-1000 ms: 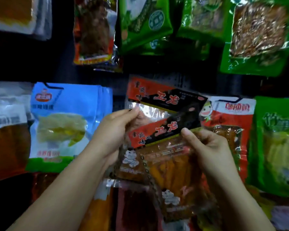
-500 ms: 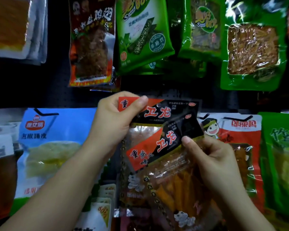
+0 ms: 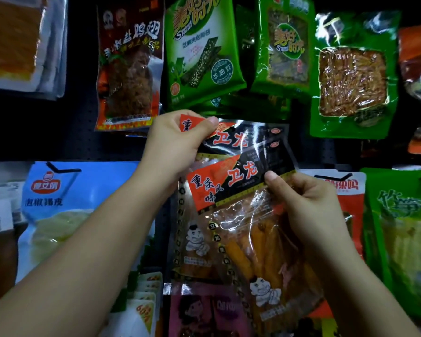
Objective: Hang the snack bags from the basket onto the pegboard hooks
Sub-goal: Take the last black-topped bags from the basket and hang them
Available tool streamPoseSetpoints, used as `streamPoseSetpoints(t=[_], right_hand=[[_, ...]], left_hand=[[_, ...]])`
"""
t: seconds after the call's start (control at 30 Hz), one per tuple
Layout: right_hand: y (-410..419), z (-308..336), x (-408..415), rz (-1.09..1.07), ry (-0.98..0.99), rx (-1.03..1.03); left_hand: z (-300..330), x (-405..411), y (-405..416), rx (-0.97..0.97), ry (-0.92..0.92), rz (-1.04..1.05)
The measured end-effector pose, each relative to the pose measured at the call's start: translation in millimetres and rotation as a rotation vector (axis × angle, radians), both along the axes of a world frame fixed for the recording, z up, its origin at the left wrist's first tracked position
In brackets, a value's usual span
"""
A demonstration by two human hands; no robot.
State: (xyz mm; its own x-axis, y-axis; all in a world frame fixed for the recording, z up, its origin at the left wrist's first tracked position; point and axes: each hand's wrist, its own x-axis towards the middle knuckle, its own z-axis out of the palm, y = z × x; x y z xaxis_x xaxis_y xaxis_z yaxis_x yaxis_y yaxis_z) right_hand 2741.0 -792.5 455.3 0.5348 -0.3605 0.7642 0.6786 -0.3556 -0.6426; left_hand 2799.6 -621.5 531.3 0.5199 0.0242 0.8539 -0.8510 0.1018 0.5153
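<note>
Crinkly red-and-black bags half hung, basket out of sight

Crinkly film fills both my hands. My left hand pinches the top left corner of the rear snack bag, thumb across the red header, holding it up against the dark pegboard. My right hand has its fingers curled round the right edge of the front snack bag, thumb pressed on the header just below the black band; this bag lies tilted over the rear one, below and right of my left hand. I cannot make out a hook behind either header, so I judge neither bag is seated yet. Above and to both sides of my hands many packets already hang, such as the green seaweed bag and the blue bag, so much looks done. How many remain I cannot tell
</note>
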Motion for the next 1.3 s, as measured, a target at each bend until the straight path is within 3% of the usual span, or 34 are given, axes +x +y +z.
streamPoseSetpoints(t=[0.47,0.67,0.8,1.03,1.3], right_hand=[[-0.5,-15.9,21.3,0.104,0.109,0.004],[4.5,-25.5,46.9,0.072,0.099,0.060],[9.0,-28.9,65.9,-0.018,0.073,0.060],[9.9,-33.8,99.2,-0.109,0.201,0.068],[-2.0,-48.2,113.7,-0.173,0.194,0.074]], left_hand=[[-13.0,27.4,1.8,0.111,0.169,0.085],[-37.7,45.9,8.7,0.110,0.317,-0.140],[-54.1,62.1,8.6,0.097,0.465,-0.170],[-58.5,102.7,-7.5,0.028,0.548,0.026],[-60.5,132.9,-16.9,-0.024,0.532,0.107]])
